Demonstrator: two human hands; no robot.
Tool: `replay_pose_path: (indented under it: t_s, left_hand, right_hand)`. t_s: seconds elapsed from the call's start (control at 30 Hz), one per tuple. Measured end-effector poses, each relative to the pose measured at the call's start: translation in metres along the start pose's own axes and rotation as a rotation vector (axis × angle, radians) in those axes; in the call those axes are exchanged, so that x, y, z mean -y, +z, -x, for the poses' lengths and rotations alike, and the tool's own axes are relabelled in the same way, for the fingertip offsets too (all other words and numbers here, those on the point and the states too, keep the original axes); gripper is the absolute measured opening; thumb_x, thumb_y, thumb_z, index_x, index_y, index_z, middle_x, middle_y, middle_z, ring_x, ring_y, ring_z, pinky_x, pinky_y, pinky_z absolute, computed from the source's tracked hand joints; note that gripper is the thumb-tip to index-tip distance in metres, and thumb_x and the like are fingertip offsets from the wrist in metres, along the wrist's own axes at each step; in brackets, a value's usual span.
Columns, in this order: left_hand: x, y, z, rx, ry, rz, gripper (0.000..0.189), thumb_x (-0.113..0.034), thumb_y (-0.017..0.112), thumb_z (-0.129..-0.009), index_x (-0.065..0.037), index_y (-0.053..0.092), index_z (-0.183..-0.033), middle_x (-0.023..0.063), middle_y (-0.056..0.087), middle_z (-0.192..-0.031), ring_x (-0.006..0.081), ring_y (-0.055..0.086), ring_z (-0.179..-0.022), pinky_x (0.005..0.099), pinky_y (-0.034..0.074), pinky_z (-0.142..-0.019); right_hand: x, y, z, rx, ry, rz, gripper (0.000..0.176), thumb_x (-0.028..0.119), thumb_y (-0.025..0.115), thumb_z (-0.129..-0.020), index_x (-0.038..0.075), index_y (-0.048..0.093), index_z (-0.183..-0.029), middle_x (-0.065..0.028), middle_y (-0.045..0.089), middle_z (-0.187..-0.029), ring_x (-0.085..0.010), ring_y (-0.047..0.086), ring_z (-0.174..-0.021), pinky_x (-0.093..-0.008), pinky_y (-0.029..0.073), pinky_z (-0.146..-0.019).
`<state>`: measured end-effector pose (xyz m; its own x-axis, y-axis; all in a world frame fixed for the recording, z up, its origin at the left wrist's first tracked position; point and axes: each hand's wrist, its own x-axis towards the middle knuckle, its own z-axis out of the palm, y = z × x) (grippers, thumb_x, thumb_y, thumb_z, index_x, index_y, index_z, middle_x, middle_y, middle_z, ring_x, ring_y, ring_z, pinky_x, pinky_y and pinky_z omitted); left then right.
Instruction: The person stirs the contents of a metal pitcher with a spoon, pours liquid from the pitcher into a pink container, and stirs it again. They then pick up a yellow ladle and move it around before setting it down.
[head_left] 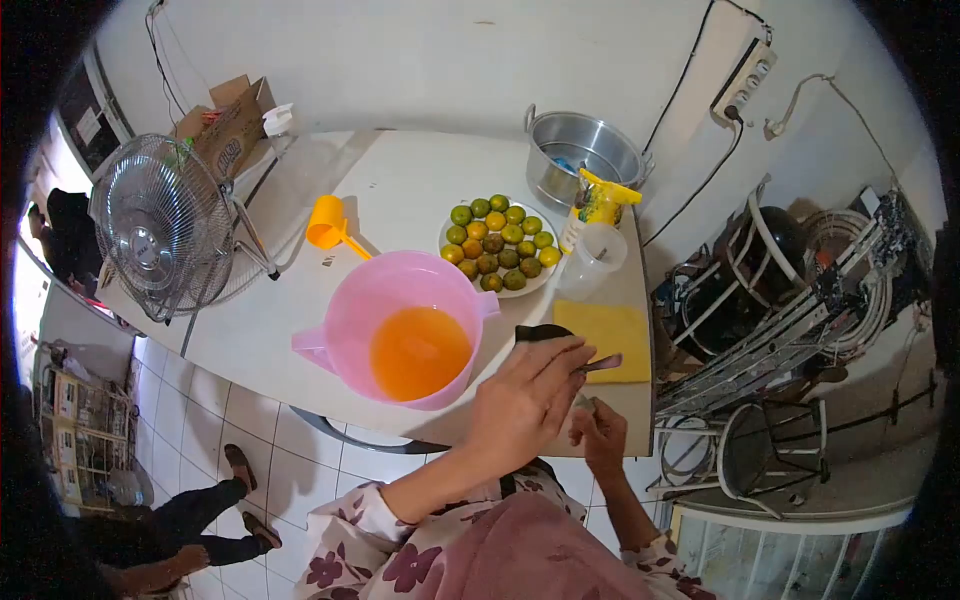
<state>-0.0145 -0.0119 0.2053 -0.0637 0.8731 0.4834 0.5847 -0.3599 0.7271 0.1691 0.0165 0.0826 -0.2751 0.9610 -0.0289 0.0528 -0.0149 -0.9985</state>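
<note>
1. Left hand point(528, 395): your fingers lie straight and side by side over a black piece point(541, 332); the thumb side is hidden, so you cannot tell whether they clamp it.
2. Black piece: at 12 o'clock from that hand, above the table point(390, 165), mostly covered. Probably light and stiff.
3. Purple handle point(606, 362): juts out at 2 o'clock; whether it joins the black piece is unclear. Likely slick if wet; you do best to pinch it mid-length.
4. Right hand point(600, 437): at 4 o'clock, fingers curled near a thin pale sliver point(583, 402); grip uncertain.
5. Tub point(350, 300): pink, 10 o'clock, holding orange liquid point(420, 352). Likely heavy, prone to slosh; you take it by both side lugs.
6. Plate point(537, 283) of citrus point(496, 221): 12 o'clock.
7. Yellow sheet point(625, 335): 2 o'clock.
</note>
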Motion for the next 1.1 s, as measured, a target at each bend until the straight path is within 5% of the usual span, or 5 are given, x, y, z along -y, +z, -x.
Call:
replay_pose_path:
  t_s: [0.2, 0.43, 0.5, 0.7, 1.1]
  left_hand:
    - [-0.037, -0.043, -0.040, 0.108, 0.188, -0.072, 0.036, -0.011, 0.060, -0.085, -0.006, 0.057, -0.120, 0.0142, 0.060, -0.114, 0.0336, 0.054, -0.109, 0.0427, 0.044, -0.091]
    - [-0.045, -0.029, -0.070, 0.282, 0.137, -0.105, 0.041, -0.018, 0.058, -0.087, -0.008, 0.051, -0.126, 0.0134, 0.063, -0.108, 0.0323, 0.056, -0.107, 0.0409, 0.045, -0.089]
    - [-0.048, -0.030, -0.078, 0.469, 0.030, -0.029, 0.031, -0.017, 0.062, -0.085, -0.008, 0.058, -0.114, 0.0100, 0.066, -0.099, 0.0297, 0.061, -0.096, 0.0391, 0.048, -0.083]
    - [-0.061, -0.040, -0.073, 0.354, -0.018, -0.010, 0.013, -0.009, 0.067, -0.080, -0.005, 0.062, -0.092, 0.0058, 0.067, -0.084, 0.0229, 0.065, -0.077, 0.0324, 0.049, -0.069]
    - [-0.079, -0.057, -0.026, -0.143, 0.028, -0.010, 0.010, -0.003, 0.070, -0.077, -0.003, 0.067, -0.087, 0.0072, 0.068, -0.082, 0.0163, 0.064, -0.075, 0.0277, 0.049, -0.069]
  right_hand:
    - [0.073, -0.022, 0.002, 0.132, 0.027, 0.129, 0.032, 0.028, 0.064, -0.088, 0.001, 0.056, -0.074, -0.0050, 0.056, -0.056, -0.0083, 0.054, -0.048, -0.0245, 0.043, -0.043]
    - [0.108, -0.037, 0.003, 0.308, 0.083, 0.114, 0.029, 0.027, 0.065, -0.087, 0.000, 0.058, -0.077, -0.0046, 0.055, -0.054, -0.0073, 0.053, -0.047, -0.0236, 0.042, -0.042]
    - [0.112, -0.041, 0.002, 0.355, 0.079, 0.085, 0.029, 0.027, 0.065, -0.087, 0.001, 0.057, -0.077, -0.0042, 0.055, -0.054, -0.0070, 0.053, -0.047, -0.0233, 0.041, -0.042]
    - [0.116, -0.051, -0.012, 0.473, 0.026, 0.142, 0.032, 0.029, 0.065, -0.087, 0.001, 0.055, -0.073, -0.0028, 0.054, -0.055, -0.0068, 0.052, -0.048, -0.0238, 0.042, -0.044]
    - [0.123, -0.058, -0.035, 0.498, 0.041, 0.276, 0.033, 0.028, 0.064, -0.084, 0.000, 0.055, -0.070, -0.0068, 0.057, -0.058, -0.0104, 0.055, -0.049, -0.0261, 0.044, -0.047]
